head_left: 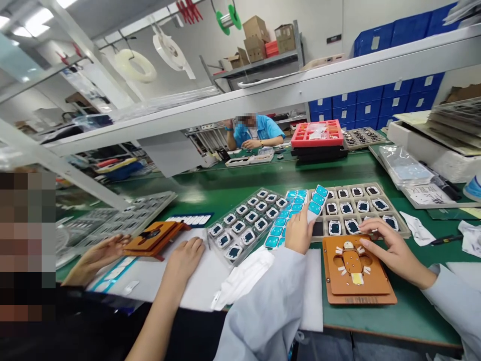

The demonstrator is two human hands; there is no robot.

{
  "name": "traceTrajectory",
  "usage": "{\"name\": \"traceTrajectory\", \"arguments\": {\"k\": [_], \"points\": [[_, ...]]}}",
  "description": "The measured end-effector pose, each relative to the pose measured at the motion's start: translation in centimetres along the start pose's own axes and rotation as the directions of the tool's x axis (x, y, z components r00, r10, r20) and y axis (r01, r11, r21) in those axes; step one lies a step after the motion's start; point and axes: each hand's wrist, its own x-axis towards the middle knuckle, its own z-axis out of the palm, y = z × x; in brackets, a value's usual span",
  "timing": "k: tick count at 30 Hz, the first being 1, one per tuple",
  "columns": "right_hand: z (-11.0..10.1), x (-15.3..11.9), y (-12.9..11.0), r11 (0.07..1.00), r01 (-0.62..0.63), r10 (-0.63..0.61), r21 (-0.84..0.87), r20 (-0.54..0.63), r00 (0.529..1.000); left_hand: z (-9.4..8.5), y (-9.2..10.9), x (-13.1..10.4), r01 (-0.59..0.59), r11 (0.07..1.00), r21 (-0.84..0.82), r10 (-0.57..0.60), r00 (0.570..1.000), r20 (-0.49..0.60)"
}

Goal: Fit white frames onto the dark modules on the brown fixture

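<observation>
My left hand (296,231) grips a short strip of blue adhesive pieces (316,201), raised above a larger sheet of the same blue pieces (277,229). My right hand (389,250) hovers at the upper right of an orange fixture (356,296), thumb and fingers apart; whether the thumb touches it I cannot tell. In the fixture's shaped recess sits an orange plate with white tabs and a yellowish patch around it. Behind it lies a beige tray (402,228) of white-framed parts with dark centres. A clear tray (205,235) of similar parts is to the left.
On my left, a co-worker's hands (186,260) are beside another orange fixture (150,238). Crumpled white material (244,278) lies between us. A black pen (446,240) and white wrappers (417,228) are at right. Across the green bench (188,185) another person sits near a red tray (316,134).
</observation>
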Motion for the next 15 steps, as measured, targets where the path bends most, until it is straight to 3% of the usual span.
{"name": "traceTrajectory", "arguments": {"k": [3, 5, 7, 9, 11, 15], "points": [[-0.4, 0.5, -0.3, 0.986, 0.112, -0.121, -0.125, -0.062, 0.991, -1.4, 1.0, -0.3, -0.151, 0.988, -0.010, 0.150, 0.987, -0.064], [-0.6, 0.8, -0.5, 0.954, 0.182, -0.213, -0.239, -0.114, 0.970, -2.1, 1.8, -0.3, -0.273, 0.962, -0.007, 0.270, 0.955, -0.125], [-0.8, 0.9, -0.7, 0.904, 0.243, -0.310, -0.352, -0.145, 0.940, -2.6, 2.6, -0.3, -0.421, 0.906, 0.039, 0.419, 0.880, -0.224], [-0.8, 1.0, -1.0, 0.845, 0.293, -0.391, -0.447, -0.145, 0.909, -3.0, 3.2, -0.3, -0.538, 0.836, 0.112, 0.543, 0.777, -0.318], [-0.7, 0.9, -1.4, 0.797, 0.312, -0.435, -0.518, -0.134, 0.890, -3.2, 3.6, -0.2, -0.582, 0.796, 0.164, 0.597, 0.714, -0.366], [-0.1, 0.6, -2.0, 0.702, 0.290, -0.482, -0.651, -0.134, 0.866, -3.4, 4.0, -0.2, -0.592, 0.775, 0.221, 0.628, 0.685, -0.369]]}}
